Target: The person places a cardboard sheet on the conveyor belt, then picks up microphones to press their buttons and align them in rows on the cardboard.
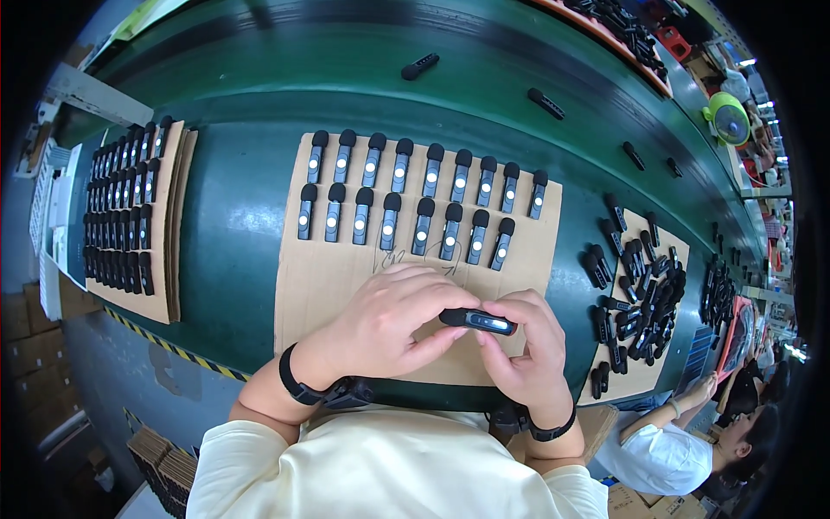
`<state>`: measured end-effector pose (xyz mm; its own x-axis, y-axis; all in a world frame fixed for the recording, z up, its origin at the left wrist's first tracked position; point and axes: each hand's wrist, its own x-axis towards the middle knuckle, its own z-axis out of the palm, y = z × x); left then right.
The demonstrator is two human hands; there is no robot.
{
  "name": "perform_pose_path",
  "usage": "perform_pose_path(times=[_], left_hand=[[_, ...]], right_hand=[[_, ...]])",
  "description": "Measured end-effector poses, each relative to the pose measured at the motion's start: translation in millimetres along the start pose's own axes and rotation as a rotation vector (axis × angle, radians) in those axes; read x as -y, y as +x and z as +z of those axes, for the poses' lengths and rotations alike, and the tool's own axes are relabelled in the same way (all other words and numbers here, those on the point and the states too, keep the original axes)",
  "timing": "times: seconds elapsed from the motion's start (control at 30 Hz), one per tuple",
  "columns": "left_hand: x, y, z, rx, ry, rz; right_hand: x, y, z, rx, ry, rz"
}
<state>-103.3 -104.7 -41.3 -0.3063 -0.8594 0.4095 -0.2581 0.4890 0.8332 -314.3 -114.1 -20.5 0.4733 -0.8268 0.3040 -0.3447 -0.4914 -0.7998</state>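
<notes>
Just above the near part of a cardboard sheet [303, 285], a small black wireless microphone [490, 322] with a foam tip is held level between both my hands. My left hand [399, 316] pinches the foam end, thumb below and index finger above. At the other end, the thumb and fingers of my right hand [529, 339] close on the body, whose pale shiny strip faces up. Two rows of similar foam-topped microphones [431, 170] lie on the sheet beyond my hands, each with a white round spot.
On the left, stacked cardboard [173, 225] carries more microphones in rows. A loose pile of them [644, 303] covers another sheet at right. Several lie scattered on the green belt [346, 52] beyond. A co-worker [666, 450] in white sits at the lower right.
</notes>
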Motion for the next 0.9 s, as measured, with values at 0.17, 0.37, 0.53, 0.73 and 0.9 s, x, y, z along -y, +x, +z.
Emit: perform_pose_path(times=[0.17, 0.37, 0.53, 0.73, 0.9], left_hand=[[0.3, 0.1, 0.1, -0.027, 0.016, 0.035], [0.9, 1.0, 0.4, -0.026, 0.038, 0.055], [0.8, 1.2, 0.5, -0.039, 0.051, 0.049], [-0.3, 1.1, -0.6, -0.054, 0.047, 0.016], [6.1, -1.7, 3.0, -0.032, 0.063, -0.003]], right_hand=[[0.5, 0.9, 0.3, -0.013, -0.046, -0.046], [-1.6, 1.7, 2.4, -0.035, -0.062, -0.079], [-2.5, 2.3, 3.2, -0.038, -0.075, -0.093], [-8.5, -1.3, 4.9, -0.05, -0.017, -0.108], [-0.8, 2.5, 1.3, -0.033, 0.091, -0.088]])
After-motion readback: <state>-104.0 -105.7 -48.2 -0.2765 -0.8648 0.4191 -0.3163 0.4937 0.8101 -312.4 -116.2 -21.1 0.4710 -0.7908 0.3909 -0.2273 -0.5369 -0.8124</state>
